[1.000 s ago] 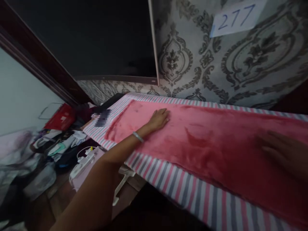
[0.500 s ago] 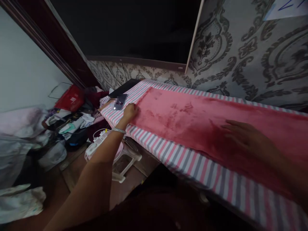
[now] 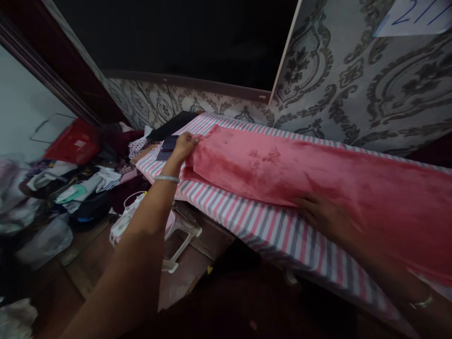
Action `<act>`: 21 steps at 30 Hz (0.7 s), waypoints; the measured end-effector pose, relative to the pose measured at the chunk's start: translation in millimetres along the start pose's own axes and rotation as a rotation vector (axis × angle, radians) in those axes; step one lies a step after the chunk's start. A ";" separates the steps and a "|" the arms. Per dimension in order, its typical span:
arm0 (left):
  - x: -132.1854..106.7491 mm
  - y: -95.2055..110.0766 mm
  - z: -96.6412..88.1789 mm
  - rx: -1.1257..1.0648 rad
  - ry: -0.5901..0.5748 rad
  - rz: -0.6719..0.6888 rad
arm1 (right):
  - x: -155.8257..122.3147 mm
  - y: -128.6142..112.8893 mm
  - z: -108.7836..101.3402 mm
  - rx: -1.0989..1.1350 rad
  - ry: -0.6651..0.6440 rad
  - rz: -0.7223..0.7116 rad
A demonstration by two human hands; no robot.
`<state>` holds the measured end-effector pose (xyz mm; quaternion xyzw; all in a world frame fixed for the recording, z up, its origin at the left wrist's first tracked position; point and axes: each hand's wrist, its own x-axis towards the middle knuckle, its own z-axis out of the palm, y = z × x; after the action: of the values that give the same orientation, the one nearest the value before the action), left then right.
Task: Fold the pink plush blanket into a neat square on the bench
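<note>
A long pink plush cloth (image 3: 243,160) lies over a striped sheet (image 3: 226,207) in pink, grey and white. Its pile shows darker brushed patches. My left hand (image 3: 186,143) pinches the left end of the cloth, which is slightly lifted and creased there. The near corner under it is folded unevenly. Along the cloth's near edge rests my right hand (image 3: 321,216), fingers stretched to the left and touching the fabric. A dark phone (image 3: 166,148) lies just left of my left hand, partly covered by it.
A large television (image 3: 183,42) hangs on the patterned wall behind. At the left are a red basket (image 3: 74,141) and heaped clothes (image 3: 84,186). A white stool (image 3: 183,240) and a power strip (image 3: 122,223) stand below the sheet's left end.
My left hand has pulled the cloth's left end slightly up and leftward. My right hand has moved from the middle of the cloth to its near edge. The view has shifted slightly.
</note>
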<state>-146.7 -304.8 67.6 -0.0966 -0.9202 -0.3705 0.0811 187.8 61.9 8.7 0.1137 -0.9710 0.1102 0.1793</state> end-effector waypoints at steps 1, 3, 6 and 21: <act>4.8 2.5 -2.6 -0.048 0.048 0.040 | 0.0 -1.7 -2.6 -0.021 0.058 0.036; 10.3 4.7 -4.7 -0.079 0.140 0.092 | -1.0 -4.8 -5.0 -0.071 0.156 0.107; 6.0 -0.5 2.4 0.044 0.094 0.029 | -4.9 -5.3 4.0 -0.085 0.161 0.120; -33.2 -28.3 11.6 0.448 -0.155 -0.098 | -16.0 -6.6 29.7 -0.041 0.112 0.083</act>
<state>-122.2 -320.6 33.2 -0.0597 -0.9865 -0.1521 0.0113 194.5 50.9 -23.2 0.0633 -0.9654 0.1036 0.2309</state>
